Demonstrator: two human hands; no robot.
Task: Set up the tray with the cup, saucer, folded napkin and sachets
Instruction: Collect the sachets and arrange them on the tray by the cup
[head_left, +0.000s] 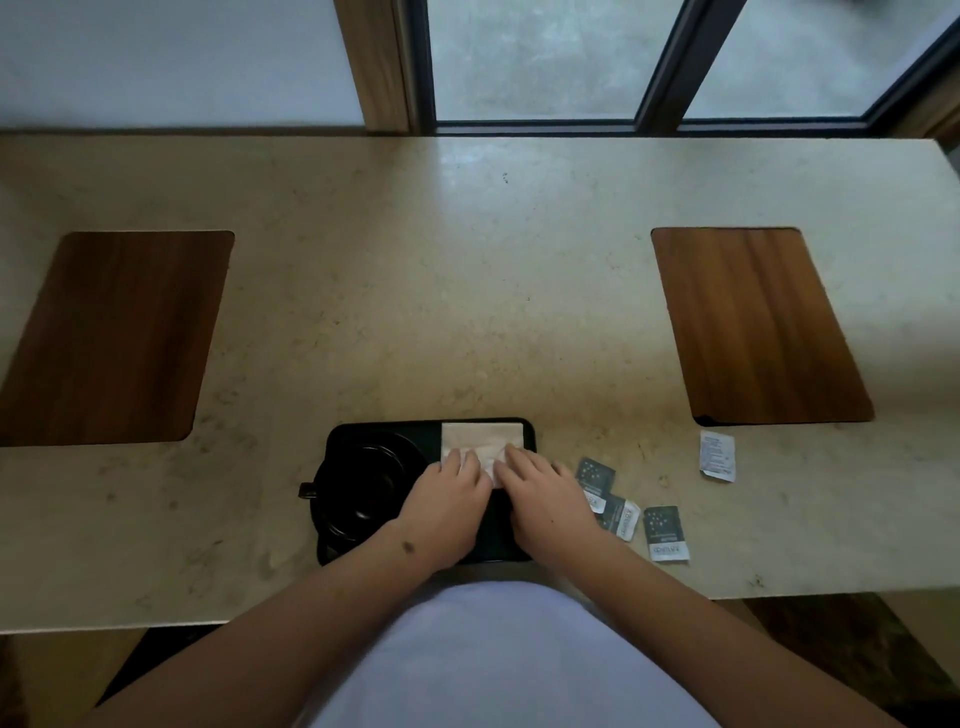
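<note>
Tray: black, it lay at the near edge of the surface, straight in front of the person.
Cup: black, on the tray's left half, its handle sticking out past the tray's left rim.
Saucer: dark, under the cup as far as I could tell; black on black made the edges hard to separate.
Napkin: pale, on the tray's right half, its far edge near the tray's far rim.
Left hand: fingers fairly straight, lying on the napkin's near left part, pressing rather than gripping.
Right hand: fingers likewise extended, touching the napkin's near right part; whether any fingertip pinched an edge could not be told.
Napkin versus hands: directly under both sets of fingertips, its far part uncovered.
Sachets: three dark ones on the surface just right of the tray; a white sachet further right. None was on the tray.
Step, as judged: folding or flattening the napkin.
Risk: uneven pressure could skew the crease; the left wrist sat close to the cup and might nudge it; the right forearm passed near the dark sachets and could sweep them off the near edge.
</note>
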